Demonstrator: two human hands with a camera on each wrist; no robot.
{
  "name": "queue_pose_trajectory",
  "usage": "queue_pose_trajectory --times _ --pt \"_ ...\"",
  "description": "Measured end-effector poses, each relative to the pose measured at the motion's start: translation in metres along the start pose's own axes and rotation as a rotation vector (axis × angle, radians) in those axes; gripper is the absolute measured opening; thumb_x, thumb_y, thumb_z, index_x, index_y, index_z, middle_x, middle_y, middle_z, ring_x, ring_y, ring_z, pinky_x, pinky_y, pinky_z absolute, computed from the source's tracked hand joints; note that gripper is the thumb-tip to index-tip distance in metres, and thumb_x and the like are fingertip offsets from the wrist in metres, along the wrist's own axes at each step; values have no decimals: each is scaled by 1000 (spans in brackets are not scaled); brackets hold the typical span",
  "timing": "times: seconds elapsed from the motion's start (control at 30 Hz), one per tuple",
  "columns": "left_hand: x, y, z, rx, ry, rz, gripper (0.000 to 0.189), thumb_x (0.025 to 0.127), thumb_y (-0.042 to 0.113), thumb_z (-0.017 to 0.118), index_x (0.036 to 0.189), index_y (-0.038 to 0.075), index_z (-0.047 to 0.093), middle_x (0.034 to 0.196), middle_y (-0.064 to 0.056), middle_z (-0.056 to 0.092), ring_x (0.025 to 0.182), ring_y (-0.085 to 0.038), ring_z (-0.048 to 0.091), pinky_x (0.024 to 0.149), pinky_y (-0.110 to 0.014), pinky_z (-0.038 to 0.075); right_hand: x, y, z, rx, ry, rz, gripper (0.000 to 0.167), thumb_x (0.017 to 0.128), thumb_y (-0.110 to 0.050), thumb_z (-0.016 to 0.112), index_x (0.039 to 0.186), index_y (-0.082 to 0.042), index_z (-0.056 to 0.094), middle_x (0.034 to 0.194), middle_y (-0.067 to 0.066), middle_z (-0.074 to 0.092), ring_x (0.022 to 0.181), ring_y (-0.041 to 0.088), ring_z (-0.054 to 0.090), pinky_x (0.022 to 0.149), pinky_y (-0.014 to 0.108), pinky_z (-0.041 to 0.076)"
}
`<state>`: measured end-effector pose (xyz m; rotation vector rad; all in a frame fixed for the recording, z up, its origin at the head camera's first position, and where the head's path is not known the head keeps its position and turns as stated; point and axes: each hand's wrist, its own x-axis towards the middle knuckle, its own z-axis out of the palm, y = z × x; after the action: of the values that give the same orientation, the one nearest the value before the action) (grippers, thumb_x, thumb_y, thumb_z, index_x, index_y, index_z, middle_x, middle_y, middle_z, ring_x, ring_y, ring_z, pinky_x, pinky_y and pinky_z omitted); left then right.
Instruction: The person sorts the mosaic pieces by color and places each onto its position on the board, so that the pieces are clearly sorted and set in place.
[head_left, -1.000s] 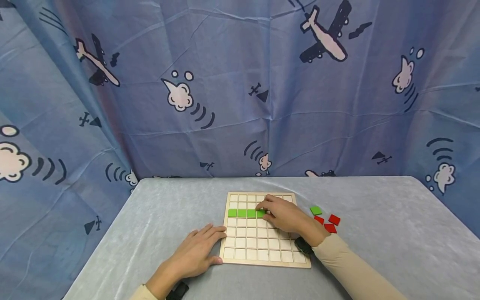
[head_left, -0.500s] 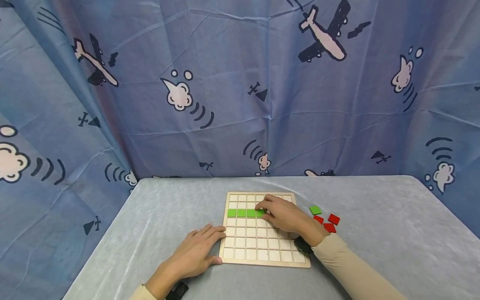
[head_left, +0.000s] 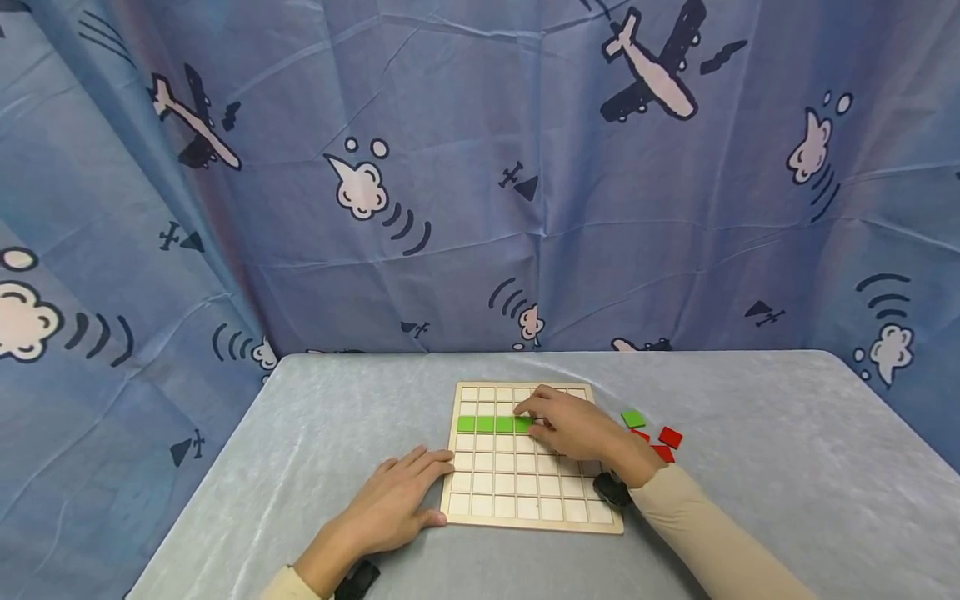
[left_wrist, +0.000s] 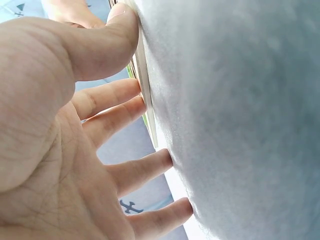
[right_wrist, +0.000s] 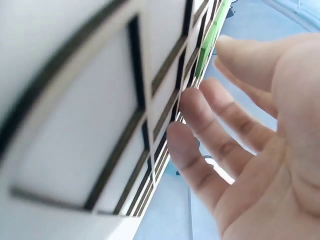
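Observation:
A light wooden grid board (head_left: 483, 482) lies flat on the table, with a row of green square tiles (head_left: 485, 424) in its third row from the back. My right hand (head_left: 576, 427) reaches over the board, index finger and thumb at opposite edges of the rightmost green tile (head_left: 522, 425) and pinching it. In the right wrist view the thumb tip is right at a green tile (right_wrist: 204, 56), while the other fingers hang loosely bent. Spread along the board's left edge, my left hand (head_left: 393, 504) rests with thumb and fingertips touching the frame and tabletop.
Right of the board lie a loose green tile (head_left: 633, 418) and several red tiles (head_left: 671, 437), partly behind the right forearm. The grey cloth-covered table (head_left: 360, 400) ends at a blue curtain (head_left: 450, 208) printed with airplanes.
Both hands hold nearly the same positions, the right still at the rightmost green tile. The head view has shifted very slightly.

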<state>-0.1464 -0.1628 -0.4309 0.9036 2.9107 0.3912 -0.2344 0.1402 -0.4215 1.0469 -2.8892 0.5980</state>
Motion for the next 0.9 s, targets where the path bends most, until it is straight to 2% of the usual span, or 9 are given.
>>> queue_pose_trajectory --times 0.27,0.5,0.73,0.9 --pt "1 -1 -1 2 1 -6 59 87 41 73 138 17 54 152 1 47 142 -39 42 104 -65 40 -14 16 -16 -7 -38 79 29 97 -22 66 125 -17 66 113 1 61 81 5 53 72 27 47" --pt "1 0 0 6 4 0 59 87 40 73 138 18 54 152 2 47 142 -39 43 104 -64 41 -39 44 -37 -23 -86 139 29 95 -23 68 123 -17 68 109 0 60 76 3 51 65 23 44" --pt "0 0 0 10 4 -7 59 87 40 73 138 18 54 152 3 47 142 -38 42 104 -64 40 -63 70 -57 -104 -88 197 28 93 -21 70 120 -15 69 111 3 61 84 7 54 73 30 51" --pt "0 0 0 7 5 -6 59 87 40 73 138 18 54 152 2 47 142 -38 42 105 -64 40 -76 83 -59 -110 -71 188 28 93 -22 69 120 -15 69 113 3 62 87 9 53 76 33 52"
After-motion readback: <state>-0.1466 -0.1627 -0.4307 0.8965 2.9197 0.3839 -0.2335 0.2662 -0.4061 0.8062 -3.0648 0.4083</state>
